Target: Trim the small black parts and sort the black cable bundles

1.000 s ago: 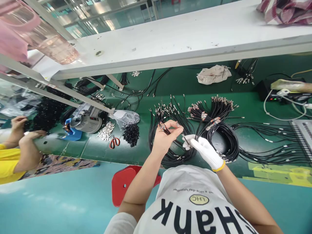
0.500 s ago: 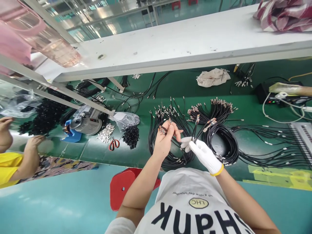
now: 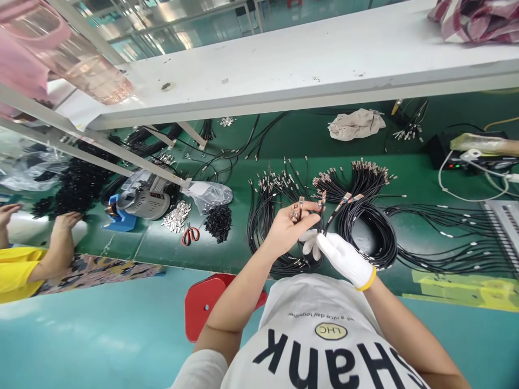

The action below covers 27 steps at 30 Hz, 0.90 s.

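My bare left hand is closed, with small metal-ended black cables between its fingers. Its thumb and index finger meet at another cable's metal end. Just to the right, my right hand, in a white glove with a yellow cuff, pinches several black cables whose ends fan upward. Beneath both hands lies a loose bundle of black cables with metal tips. A coiled black cable bundle rests beside the glove, its connector ends spread behind it.
Left on the green bench are red-handled cutters, black small parts, white-metal pieces, a grey machine and a blue tape dispenser. A white shelf crosses above. A co-worker's hands are at far left.
My left hand has moved right, toward the cable ends above the glove, and its fingers now reach one of them. My right hand stays nearly in place, still gripping the cables.
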Tool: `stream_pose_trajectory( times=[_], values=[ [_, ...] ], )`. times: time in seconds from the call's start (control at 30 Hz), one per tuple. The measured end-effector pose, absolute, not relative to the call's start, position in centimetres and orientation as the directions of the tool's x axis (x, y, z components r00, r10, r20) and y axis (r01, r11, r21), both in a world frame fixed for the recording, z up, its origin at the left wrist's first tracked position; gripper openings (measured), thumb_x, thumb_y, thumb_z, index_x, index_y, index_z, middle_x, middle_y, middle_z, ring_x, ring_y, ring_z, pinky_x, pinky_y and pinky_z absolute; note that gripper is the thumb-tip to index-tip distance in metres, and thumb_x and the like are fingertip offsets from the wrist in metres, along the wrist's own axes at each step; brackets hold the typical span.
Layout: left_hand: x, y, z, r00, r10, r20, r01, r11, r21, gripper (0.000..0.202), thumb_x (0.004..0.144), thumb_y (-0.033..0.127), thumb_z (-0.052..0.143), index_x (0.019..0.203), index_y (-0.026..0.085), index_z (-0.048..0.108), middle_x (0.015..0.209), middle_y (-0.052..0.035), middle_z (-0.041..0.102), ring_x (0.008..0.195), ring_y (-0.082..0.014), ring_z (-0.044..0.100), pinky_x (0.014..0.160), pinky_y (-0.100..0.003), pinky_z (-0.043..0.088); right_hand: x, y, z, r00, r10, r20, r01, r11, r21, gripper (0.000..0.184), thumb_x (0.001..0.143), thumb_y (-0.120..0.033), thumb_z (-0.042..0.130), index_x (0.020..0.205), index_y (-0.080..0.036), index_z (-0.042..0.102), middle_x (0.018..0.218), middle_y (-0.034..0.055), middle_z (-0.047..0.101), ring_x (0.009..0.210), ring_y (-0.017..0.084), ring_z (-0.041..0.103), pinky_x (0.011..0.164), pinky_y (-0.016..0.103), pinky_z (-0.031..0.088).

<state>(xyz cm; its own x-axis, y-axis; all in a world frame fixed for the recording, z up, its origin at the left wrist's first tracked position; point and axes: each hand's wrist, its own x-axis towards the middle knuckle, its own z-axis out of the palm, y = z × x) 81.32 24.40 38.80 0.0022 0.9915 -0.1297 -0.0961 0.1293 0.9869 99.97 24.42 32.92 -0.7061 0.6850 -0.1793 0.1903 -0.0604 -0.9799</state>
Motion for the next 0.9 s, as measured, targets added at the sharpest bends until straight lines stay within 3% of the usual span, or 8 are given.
stream_pose_trajectory(
  times=[0.13, 0.3, 0.37, 0.47, 0.53, 0.67, 0.8, 0.9],
  values=[
    [81.7, 24.6, 38.7, 0.003, 0.992, -0.126, -0.088, 0.126, 0.988, 0.027, 0.083, 0.044, 0.078, 0.084, 0.016, 0.076, 0.085, -0.0074, 0.075, 0.056, -0.0082, 0.051, 0.053, -0.024, 0.044, 100.0, 24.5, 33.0, -0.716, 0.678, -0.167, 0.194, -0.036, -0.980, 0.050, 0.106, -0.055, 0.037, 0.111, -0.022, 0.073, 0.095, 0.0042, 0.074, 0.078, 0.016, 0.064, 0.088, 0.034, 0.051],
    [81.5, 24.6, 37.8, -0.115, 0.991, -0.067, -0.125, 0.053, 0.991, 0.030, 0.087, 0.047, 0.073, 0.087, 0.018, 0.072, 0.094, -0.0075, 0.073, 0.055, -0.0065, 0.044, 0.049, -0.023, 0.038, 99.6, 24.4, 32.7, -0.617, 0.761, -0.201, 0.271, -0.034, -0.962, 0.050, 0.104, -0.057, 0.039, 0.099, -0.020, 0.073, 0.098, 0.0064, 0.075, 0.089, 0.020, 0.068, 0.090, 0.034, 0.052],
    [81.4, 24.5, 37.8, -0.123, 0.992, -0.012, -0.101, 0.000, 0.995, 0.031, 0.090, 0.049, 0.069, 0.086, 0.018, 0.069, 0.097, -0.0069, 0.070, 0.062, -0.0083, 0.049, 0.056, -0.024, 0.042, 99.4, 24.5, 32.9, -0.592, 0.782, -0.193, 0.320, 0.008, -0.947, 0.049, 0.103, -0.057, 0.040, 0.100, -0.021, 0.073, 0.098, 0.0065, 0.075, 0.092, 0.021, 0.068, 0.090, 0.034, 0.052],
    [81.5, 24.5, 38.2, -0.114, 0.990, 0.086, -0.050, -0.092, 0.995, 0.034, 0.094, 0.050, 0.065, 0.084, 0.017, 0.066, 0.103, -0.0086, 0.068, 0.089, -0.0152, 0.062, 0.082, -0.029, 0.050, 99.3, 24.8, 33.5, -0.583, 0.791, -0.185, 0.418, 0.097, -0.903, 0.049, 0.103, -0.056, 0.039, 0.099, -0.023, 0.074, 0.091, 0.0054, 0.075, 0.089, 0.021, 0.068, 0.088, 0.034, 0.052],
    [81.8, 24.4, 38.3, -0.082, 0.992, 0.099, -0.086, -0.106, 0.991, 0.033, 0.096, 0.049, 0.061, 0.087, 0.017, 0.064, 0.093, -0.0075, 0.069, 0.092, -0.0168, 0.064, 0.088, -0.032, 0.049, 99.3, 25.0, 33.9, -0.594, 0.781, -0.192, 0.465, 0.139, -0.874, 0.048, 0.103, -0.056, 0.039, 0.096, -0.023, 0.074, 0.086, 0.0045, 0.074, 0.083, 0.021, 0.068, 0.085, 0.034, 0.051],
    [82.3, 24.4, 37.6, -0.068, 0.996, 0.059, -0.295, -0.076, 0.953, 0.029, 0.098, 0.047, 0.058, 0.092, 0.020, 0.054, 0.069, 0.0025, 0.056, 0.063, -0.0114, 0.058, 0.068, -0.029, 0.049, 99.6, 25.1, 33.9, -0.619, 0.756, -0.214, 0.466, 0.134, -0.875, 0.045, 0.102, -0.057, 0.043, 0.103, -0.024, 0.074, 0.087, 0.0029, 0.075, 0.081, 0.020, 0.068, 0.081, 0.032, 0.051],
    [82.4, 24.7, 37.1, -0.140, 0.989, -0.038, -0.428, -0.025, 0.903, 0.035, 0.095, 0.050, 0.063, 0.086, 0.020, 0.047, 0.066, 0.0065, 0.045, 0.047, -0.0051, 0.044, 0.048, -0.021, 0.035, 99.6, 24.8, 32.9, -0.595, 0.770, -0.229, 0.395, 0.033, -0.918, 0.044, 0.103, -0.054, 0.043, 0.120, -0.025, 0.071, 0.104, 0.0029, 0.076, 0.096, 0.020, 0.070, 0.090, 0.032, 0.052],
    [82.3, 24.9, 37.2, -0.221, 0.968, -0.119, -0.459, 0.004, 0.889, 0.041, 0.090, 0.055, 0.068, 0.085, 0.020, 0.047, 0.065, 0.0062, 0.043, 0.047, -0.0032, 0.032, 0.045, -0.020, 0.024, 99.5, 24.7, 32.5, -0.550, 0.811, -0.197, 0.423, 0.067, -0.904, 0.042, 0.105, -0.049, 0.041, 0.118, -0.026, 0.072, 0.112, 0.0038, 0.076, 0.105, 0.021, 0.069, 0.095, 0.033, 0.050]
  ],
)
